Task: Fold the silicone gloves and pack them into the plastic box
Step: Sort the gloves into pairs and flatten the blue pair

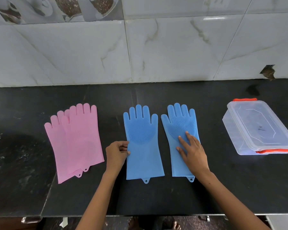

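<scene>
From my head camera, my left hand pinched the left edge of the middle blue glove between closed fingers. My right hand lay flat, fingers spread, on the other blue glove just beside it — pressing, not gripping. Both gloves lay unfolded, palms up, on the black bench. Two pink gloves overlapped at the left. The plastic box sat lidded at the far right, well apart.
</scene>
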A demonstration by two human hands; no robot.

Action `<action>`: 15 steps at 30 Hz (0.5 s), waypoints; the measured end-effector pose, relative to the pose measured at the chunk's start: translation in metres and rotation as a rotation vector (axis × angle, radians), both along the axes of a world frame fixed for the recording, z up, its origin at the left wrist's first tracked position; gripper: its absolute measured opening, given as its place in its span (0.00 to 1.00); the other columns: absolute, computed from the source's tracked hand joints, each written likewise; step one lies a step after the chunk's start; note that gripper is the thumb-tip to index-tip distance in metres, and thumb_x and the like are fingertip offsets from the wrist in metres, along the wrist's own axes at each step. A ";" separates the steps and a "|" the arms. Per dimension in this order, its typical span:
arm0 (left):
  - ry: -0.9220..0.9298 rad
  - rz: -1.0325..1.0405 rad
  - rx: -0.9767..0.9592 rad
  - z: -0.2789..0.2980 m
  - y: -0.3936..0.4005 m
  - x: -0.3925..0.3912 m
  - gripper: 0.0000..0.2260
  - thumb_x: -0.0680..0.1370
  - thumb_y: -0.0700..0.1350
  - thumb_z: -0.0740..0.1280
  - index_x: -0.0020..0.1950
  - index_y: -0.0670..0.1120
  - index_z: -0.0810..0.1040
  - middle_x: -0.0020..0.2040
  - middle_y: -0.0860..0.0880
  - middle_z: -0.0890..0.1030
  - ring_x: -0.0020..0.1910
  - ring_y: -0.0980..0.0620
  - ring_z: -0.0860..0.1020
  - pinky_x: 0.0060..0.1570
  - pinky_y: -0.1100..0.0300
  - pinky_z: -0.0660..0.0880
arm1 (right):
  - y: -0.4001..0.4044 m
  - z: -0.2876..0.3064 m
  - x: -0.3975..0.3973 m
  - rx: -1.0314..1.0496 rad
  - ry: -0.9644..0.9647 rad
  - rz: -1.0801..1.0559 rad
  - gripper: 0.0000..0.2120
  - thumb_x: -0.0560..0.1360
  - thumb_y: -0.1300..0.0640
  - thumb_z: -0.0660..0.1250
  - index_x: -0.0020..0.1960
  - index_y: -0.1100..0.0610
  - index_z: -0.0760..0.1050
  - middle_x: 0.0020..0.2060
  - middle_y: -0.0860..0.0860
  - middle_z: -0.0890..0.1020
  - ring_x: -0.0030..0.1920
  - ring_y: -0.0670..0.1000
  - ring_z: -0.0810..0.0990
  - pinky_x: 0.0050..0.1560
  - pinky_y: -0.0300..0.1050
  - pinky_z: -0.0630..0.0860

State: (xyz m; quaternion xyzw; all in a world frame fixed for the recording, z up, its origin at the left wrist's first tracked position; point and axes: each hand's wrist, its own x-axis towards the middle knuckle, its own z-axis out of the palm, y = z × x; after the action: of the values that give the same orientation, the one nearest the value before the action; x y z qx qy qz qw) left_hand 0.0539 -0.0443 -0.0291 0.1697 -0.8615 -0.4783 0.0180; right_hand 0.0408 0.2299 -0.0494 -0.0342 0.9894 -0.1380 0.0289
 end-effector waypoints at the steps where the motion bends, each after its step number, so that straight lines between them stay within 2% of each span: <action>1: 0.016 -0.011 -0.062 -0.001 0.002 0.002 0.17 0.72 0.33 0.71 0.60 0.42 0.79 0.59 0.45 0.79 0.54 0.51 0.78 0.58 0.58 0.76 | 0.000 0.000 0.001 0.004 -0.003 0.009 0.25 0.79 0.45 0.57 0.74 0.50 0.61 0.76 0.52 0.58 0.76 0.55 0.58 0.74 0.52 0.57; 3: 0.054 -0.075 -0.258 -0.003 0.011 0.008 0.20 0.76 0.40 0.68 0.68 0.46 0.73 0.69 0.46 0.71 0.67 0.48 0.70 0.66 0.56 0.67 | 0.002 -0.001 0.006 0.028 -0.015 0.031 0.27 0.79 0.43 0.53 0.76 0.50 0.56 0.77 0.51 0.54 0.77 0.53 0.53 0.75 0.50 0.52; 5: 0.076 -0.261 -0.476 -0.008 0.024 0.015 0.23 0.80 0.49 0.61 0.75 0.50 0.62 0.77 0.49 0.57 0.76 0.48 0.57 0.73 0.55 0.55 | 0.004 -0.004 0.015 0.080 -0.039 0.064 0.31 0.77 0.37 0.40 0.77 0.49 0.50 0.78 0.51 0.48 0.77 0.52 0.47 0.75 0.48 0.47; 7: 0.046 -0.547 -0.670 -0.016 0.038 0.024 0.27 0.82 0.56 0.52 0.78 0.53 0.46 0.78 0.51 0.41 0.78 0.49 0.40 0.74 0.54 0.40 | 0.008 -0.006 0.026 0.121 -0.058 0.111 0.41 0.70 0.32 0.25 0.77 0.48 0.46 0.77 0.50 0.44 0.77 0.52 0.43 0.75 0.49 0.43; 9: -0.020 -0.731 -0.701 -0.025 0.049 0.035 0.28 0.81 0.59 0.48 0.75 0.56 0.34 0.75 0.51 0.31 0.75 0.50 0.31 0.72 0.54 0.33 | 0.011 -0.008 0.035 0.134 -0.079 0.129 0.46 0.66 0.31 0.19 0.77 0.48 0.45 0.77 0.50 0.42 0.77 0.53 0.41 0.75 0.50 0.44; 11: -0.061 -0.779 -0.689 -0.032 0.053 0.043 0.29 0.81 0.60 0.47 0.73 0.57 0.30 0.74 0.51 0.27 0.74 0.50 0.28 0.72 0.53 0.32 | 0.013 -0.008 0.040 0.144 -0.094 0.135 0.42 0.68 0.32 0.22 0.77 0.46 0.42 0.76 0.50 0.39 0.77 0.52 0.40 0.75 0.49 0.42; 13: -0.066 -0.793 -0.717 -0.033 0.052 0.045 0.29 0.81 0.61 0.46 0.72 0.58 0.29 0.74 0.50 0.27 0.73 0.49 0.28 0.73 0.52 0.32 | 0.013 -0.008 0.044 0.153 -0.099 0.137 0.33 0.73 0.34 0.31 0.76 0.45 0.40 0.74 0.48 0.35 0.77 0.51 0.39 0.75 0.48 0.39; 15: -0.073 -0.808 -0.737 -0.032 0.050 0.045 0.29 0.80 0.62 0.46 0.72 0.59 0.30 0.75 0.50 0.28 0.73 0.50 0.28 0.73 0.52 0.33 | 0.012 -0.008 0.047 0.127 -0.106 0.135 0.29 0.78 0.38 0.40 0.76 0.44 0.40 0.75 0.48 0.36 0.77 0.51 0.39 0.74 0.47 0.38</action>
State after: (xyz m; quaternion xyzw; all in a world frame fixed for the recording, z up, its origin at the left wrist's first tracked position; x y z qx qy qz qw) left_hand 0.0990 0.0052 -0.0607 -0.1755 -0.9687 -0.1076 -0.1387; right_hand 0.0876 0.2418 -0.0571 -0.0914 0.9887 -0.0744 0.0927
